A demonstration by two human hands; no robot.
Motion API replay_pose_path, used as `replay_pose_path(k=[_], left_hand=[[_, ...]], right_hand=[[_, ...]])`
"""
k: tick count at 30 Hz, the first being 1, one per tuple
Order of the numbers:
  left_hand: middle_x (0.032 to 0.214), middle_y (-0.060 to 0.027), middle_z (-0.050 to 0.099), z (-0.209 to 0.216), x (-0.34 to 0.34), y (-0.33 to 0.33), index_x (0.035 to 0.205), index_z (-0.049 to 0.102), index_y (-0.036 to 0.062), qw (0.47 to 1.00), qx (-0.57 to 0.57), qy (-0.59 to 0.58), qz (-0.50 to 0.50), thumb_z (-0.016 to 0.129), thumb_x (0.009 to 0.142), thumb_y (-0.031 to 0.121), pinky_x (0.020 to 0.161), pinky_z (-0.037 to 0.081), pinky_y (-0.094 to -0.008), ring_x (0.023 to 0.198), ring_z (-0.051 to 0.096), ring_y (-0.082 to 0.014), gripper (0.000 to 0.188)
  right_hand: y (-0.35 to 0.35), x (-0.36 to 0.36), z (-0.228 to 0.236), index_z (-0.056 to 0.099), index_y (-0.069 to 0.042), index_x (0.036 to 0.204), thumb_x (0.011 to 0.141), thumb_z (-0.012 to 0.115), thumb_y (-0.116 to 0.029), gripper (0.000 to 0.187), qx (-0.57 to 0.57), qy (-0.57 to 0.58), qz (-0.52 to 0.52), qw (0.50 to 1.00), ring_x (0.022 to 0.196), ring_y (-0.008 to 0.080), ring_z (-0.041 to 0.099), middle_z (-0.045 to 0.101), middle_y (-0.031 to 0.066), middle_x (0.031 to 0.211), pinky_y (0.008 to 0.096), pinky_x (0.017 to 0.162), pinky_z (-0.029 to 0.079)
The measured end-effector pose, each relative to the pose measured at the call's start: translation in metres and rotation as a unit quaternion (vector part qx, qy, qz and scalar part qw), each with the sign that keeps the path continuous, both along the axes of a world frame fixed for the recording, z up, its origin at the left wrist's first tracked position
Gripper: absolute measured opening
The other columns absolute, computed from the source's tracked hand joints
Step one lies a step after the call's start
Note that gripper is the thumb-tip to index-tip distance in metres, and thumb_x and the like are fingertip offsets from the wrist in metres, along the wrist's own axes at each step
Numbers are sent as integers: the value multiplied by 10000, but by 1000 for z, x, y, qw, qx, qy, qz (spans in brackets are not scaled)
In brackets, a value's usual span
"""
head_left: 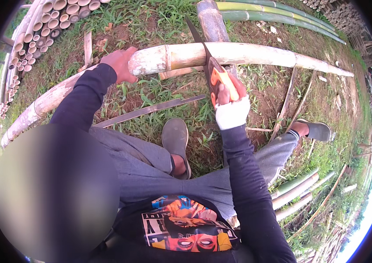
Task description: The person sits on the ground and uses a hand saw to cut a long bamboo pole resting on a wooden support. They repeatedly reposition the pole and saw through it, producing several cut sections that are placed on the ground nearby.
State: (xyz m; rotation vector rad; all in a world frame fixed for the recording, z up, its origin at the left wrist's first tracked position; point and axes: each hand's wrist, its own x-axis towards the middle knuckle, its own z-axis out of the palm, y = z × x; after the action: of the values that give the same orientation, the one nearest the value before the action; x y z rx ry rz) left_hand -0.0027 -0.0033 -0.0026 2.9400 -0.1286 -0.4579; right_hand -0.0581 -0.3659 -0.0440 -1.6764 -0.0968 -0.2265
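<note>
A long pale bamboo pole (252, 54) lies crosswise in front of me, its ends bending toward both sides of the head view. My left hand (120, 65) is closed over the pole left of the middle, fingers on the far side and thumb on the near side. In my right hand (235, 93), wrapped in white at the wrist, is the orange handle of a handsaw (215, 74). Its dark blade crosses the pole and points away from me. How deep the teeth sit in the bamboo, I cannot tell. A thick weathered post (211, 21) runs under the pole near the blade.
Cut bamboo is stacked (48, 28) at the far left. Several green poles (278, 17) lie at the far right. A flat wooden slat (151, 110) rests on the grass near my shoe (176, 139). Shorter bamboo lengths (295, 193) lie at the lower right.
</note>
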Motion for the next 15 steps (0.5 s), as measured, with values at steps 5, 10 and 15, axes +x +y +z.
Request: replay_pose_path(k=[5, 10, 15], left_hand=[[1066, -232, 737, 14, 1, -4, 1352, 520, 99, 1000, 11, 11, 4, 910, 646, 366, 893, 561, -534, 1029, 708, -461, 850], [1088, -237, 737, 1, 5, 4, 1446, 481, 101, 1000, 17, 16, 3, 906, 640, 367, 901, 567, -521, 1036, 709, -459, 950], [1098, -245, 729, -1, 5, 4, 1441, 474, 99, 1000, 4, 17, -4, 911, 640, 357, 906, 564, -521, 1041, 704, -461, 948]], right_hand=[[7, 14, -2, 555, 4, 1401, 1039, 658, -129, 399, -80, -57, -6, 995, 904, 115, 647, 687, 104, 1111, 268, 725, 558], [-61, -148, 17, 483, 6, 1471, 1039, 644, -266, 536, -117, -103, -15, 988, 812, 138, 652, 675, 181, 1212, 259, 673, 552], [-44, -104, 2, 515, 16, 1429, 1042, 656, -212, 471, -139, -122, -46, 982, 720, 107, 629, 697, 166, 1163, 254, 635, 532]])
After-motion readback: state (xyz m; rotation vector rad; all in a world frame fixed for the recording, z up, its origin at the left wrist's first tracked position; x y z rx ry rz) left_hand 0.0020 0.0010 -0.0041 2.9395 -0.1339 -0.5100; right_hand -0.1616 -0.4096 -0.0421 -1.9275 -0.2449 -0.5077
